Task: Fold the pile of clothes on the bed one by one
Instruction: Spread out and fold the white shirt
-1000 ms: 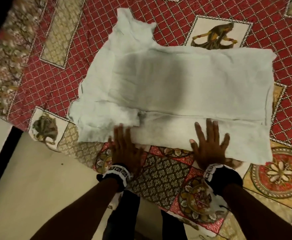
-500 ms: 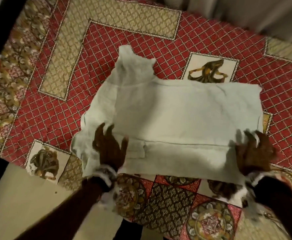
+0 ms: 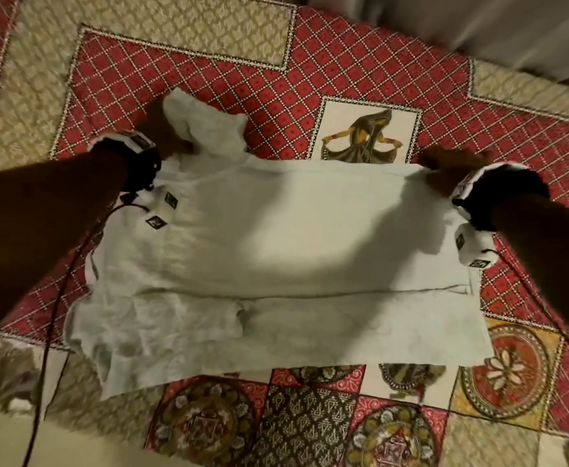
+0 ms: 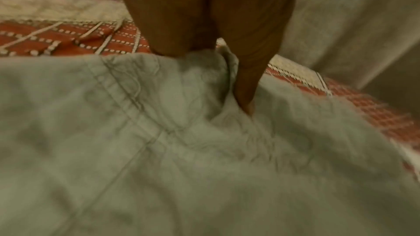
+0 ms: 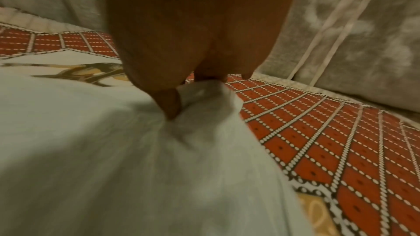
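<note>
The left hand [image 3: 166, 133] sits at the far left corner of the pale garment [image 3: 293, 237], where the cloth bunches into a crumpled sleeve or collar part. The left wrist view shows the thumb pressed down into the fabric with the other fingers tucked behind a raised ridge of cloth, so this hand is pinching the far edge. Just toward the person from that grip, stitched seams run across the fabric.

Between the two grips the garment lies spread on the patterned bedspread [image 3: 343, 72], its long axis running left to right across the person. A folded band already lies along the near edge, and the bunched end points left and away.

The right hand [image 3: 451, 163] holds the far right corner. In the right wrist view its thumb and fingers close on a small peak of cloth lifted off the bedspread. Beyond that grip lies bare red lattice pattern, then a pale curtain [image 5: 363, 33].

By my reading, the step in hand is the far-side lengthwise fold. The next move seems to call for lifting both corners together and bringing the far edge toward the person, laid level over the near band, with the loose left end kept from dragging out of line.
</note>
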